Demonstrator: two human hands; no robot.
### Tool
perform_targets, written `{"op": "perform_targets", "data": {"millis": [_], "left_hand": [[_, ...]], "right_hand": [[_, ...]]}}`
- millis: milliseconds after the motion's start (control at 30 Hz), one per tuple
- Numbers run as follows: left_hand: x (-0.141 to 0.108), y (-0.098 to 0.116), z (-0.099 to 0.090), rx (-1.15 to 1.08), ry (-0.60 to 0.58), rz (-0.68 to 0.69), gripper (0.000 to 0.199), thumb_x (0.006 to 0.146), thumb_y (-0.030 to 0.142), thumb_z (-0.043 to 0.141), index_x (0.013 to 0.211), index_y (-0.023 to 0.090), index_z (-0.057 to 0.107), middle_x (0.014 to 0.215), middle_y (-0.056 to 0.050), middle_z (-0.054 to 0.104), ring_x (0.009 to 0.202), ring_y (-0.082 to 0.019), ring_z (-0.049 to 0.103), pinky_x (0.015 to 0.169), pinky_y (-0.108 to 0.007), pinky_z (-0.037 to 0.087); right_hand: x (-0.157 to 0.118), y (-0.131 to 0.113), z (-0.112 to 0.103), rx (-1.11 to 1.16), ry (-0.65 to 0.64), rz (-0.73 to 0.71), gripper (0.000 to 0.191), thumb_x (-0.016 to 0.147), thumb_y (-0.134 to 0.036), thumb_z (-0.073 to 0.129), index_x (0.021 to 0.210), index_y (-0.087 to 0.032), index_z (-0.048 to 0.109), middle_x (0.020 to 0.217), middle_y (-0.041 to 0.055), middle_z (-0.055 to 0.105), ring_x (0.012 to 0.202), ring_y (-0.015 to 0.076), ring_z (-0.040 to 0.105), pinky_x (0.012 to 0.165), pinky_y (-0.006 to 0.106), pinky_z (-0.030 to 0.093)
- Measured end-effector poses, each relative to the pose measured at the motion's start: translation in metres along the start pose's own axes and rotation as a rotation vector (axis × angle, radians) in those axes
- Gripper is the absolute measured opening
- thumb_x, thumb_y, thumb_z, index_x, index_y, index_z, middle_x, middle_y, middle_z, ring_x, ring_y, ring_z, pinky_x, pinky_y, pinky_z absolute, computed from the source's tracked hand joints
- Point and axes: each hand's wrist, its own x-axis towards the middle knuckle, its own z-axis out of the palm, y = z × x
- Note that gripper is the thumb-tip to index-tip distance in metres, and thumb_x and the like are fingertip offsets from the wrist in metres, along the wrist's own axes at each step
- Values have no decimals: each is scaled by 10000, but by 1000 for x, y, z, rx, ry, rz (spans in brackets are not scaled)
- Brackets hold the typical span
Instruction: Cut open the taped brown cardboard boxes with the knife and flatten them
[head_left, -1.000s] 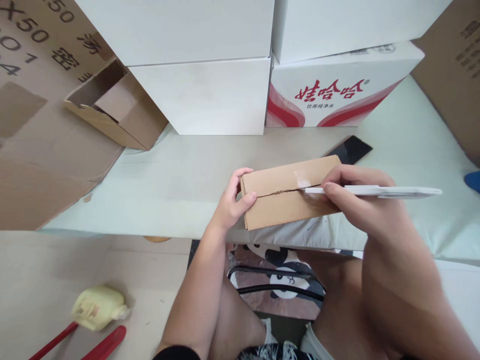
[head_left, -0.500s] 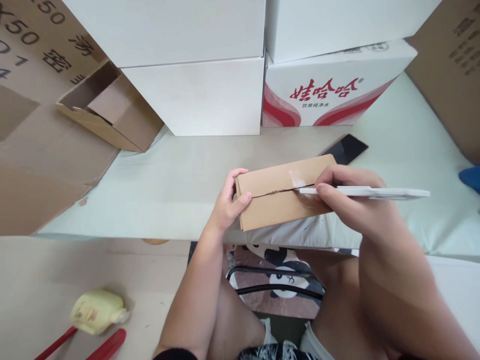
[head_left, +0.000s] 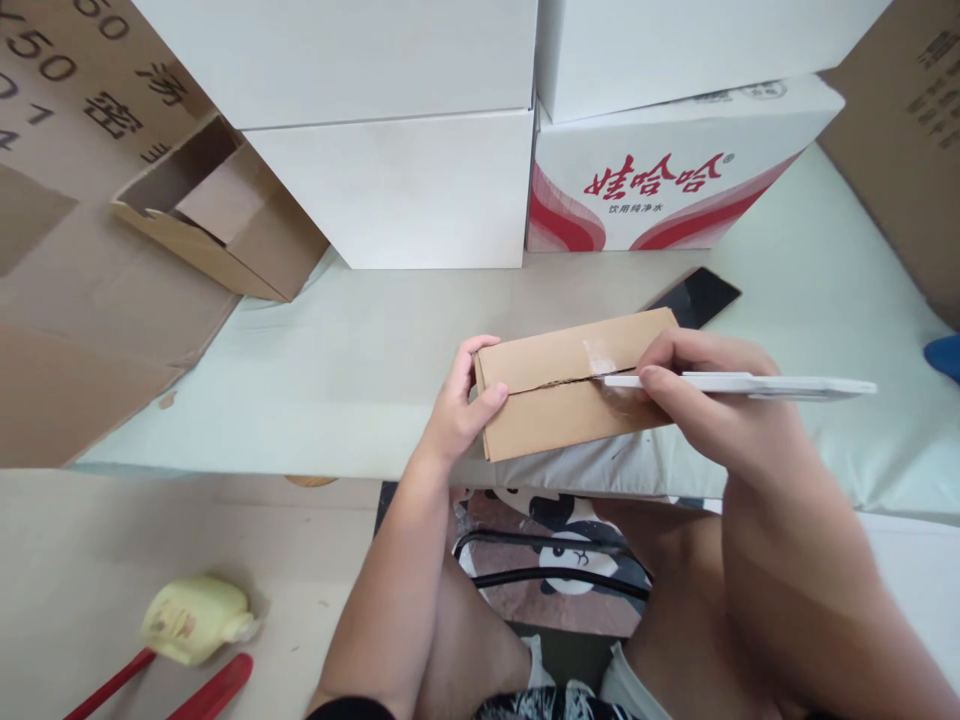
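Observation:
A small brown cardboard box (head_left: 555, 425) lies tilted near the front edge of the bench, with a ragged slit along its top seam and a strip of clear tape (head_left: 598, 356) across part of it. My left hand (head_left: 474, 400) grips the box's left end, thumb on top and fingers behind. In my right hand (head_left: 690, 385) is a slim white box cutter (head_left: 780, 385), pinched between thumb and fingers. Its front end points left and meets the seam beside the tape. The fingers of my right hand hide the box's right end.
Behind the box lies a black phone (head_left: 701, 295). White cartons (head_left: 427, 200) and a red-and-white carton (head_left: 652, 215) stand at the back. An open cardboard box (head_left: 247, 225) sits at left. On the floor is a yellow bottle (head_left: 195, 620).
The box cutter and my right hand have shifted slightly to the right, as the whole view has a little. My left hand keeps its hold on the box.

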Motion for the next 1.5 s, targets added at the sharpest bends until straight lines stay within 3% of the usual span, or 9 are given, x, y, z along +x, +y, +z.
{"op": "perform_targets", "data": {"millis": [867,1500], "left_hand": [[1,-1,4,-36,31,-3,632,786,610,708,1273,274,485,1127,-53,574,990,-225,556,841,-338,477],[0,-1,-2,-36,-15,-21,690,795,663,717,1308,269,477,1184,-68,577,1017,-227,569,894,-356,471]], "right_hand": [[0,6,1,44,-6,-42,199,800,-258,602,608,-230,559,528,-26,526,500,119,449,469,267,322],[1,1,-3,97,36,19,184,719,-255,588,547,-231,525,500,-29,460,491,114,404,457,270,278]]}}
